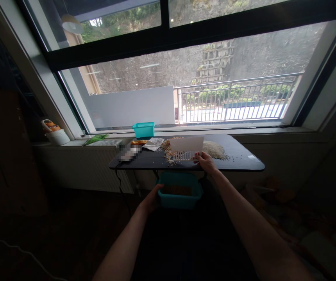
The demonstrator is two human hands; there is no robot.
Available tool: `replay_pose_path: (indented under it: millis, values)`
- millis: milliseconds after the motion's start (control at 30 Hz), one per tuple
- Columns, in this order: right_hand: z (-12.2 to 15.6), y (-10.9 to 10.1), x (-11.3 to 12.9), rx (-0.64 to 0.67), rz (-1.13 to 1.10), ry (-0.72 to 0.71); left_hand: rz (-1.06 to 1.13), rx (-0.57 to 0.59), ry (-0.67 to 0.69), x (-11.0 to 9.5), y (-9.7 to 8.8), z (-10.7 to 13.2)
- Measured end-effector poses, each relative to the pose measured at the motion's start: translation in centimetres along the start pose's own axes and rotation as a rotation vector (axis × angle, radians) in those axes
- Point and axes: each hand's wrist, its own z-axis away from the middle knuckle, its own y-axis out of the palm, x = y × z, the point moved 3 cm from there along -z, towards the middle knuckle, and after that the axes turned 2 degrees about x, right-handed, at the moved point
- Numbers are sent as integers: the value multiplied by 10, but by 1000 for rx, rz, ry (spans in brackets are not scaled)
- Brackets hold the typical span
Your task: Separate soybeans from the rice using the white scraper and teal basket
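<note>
My right hand (205, 161) is closed on the lower right edge of a flat white sheet with a comb-like slotted lower part (187, 145), held upright over the table. Behind and left of it lies a pile of mixed yellowish and pale grains (167, 148). A heap of white grains like rice (215, 150) spreads to its right. Below the table's front edge, my left hand (153, 198) grips the left rim of a teal plastic tub (179, 201). Brown grains (176, 190) cover the tub's bottom. The left fingers are partly hidden behind the tub wall.
The dark table (244, 159) stands against the window sill. At its back left are a second teal tub (143, 129), a crumpled white packet (154, 144) and a blurred-out object (129, 153). A radiator (83, 168) and a white bucket (57, 136) are farther left.
</note>
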Motion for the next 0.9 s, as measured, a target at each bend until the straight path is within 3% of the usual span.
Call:
replay_pose_path:
  millis: [300, 633, 900]
  values:
    - [2, -1, 1, 9, -11, -11, 83, -1, -9, -5, -4, 6]
    - [6, -1, 5, 35, -14, -41, 145, -47, 61, -16, -21, 29]
    - [7, 8, 11, 98, 32, -77, 79, -51, 43, -12, -28, 15]
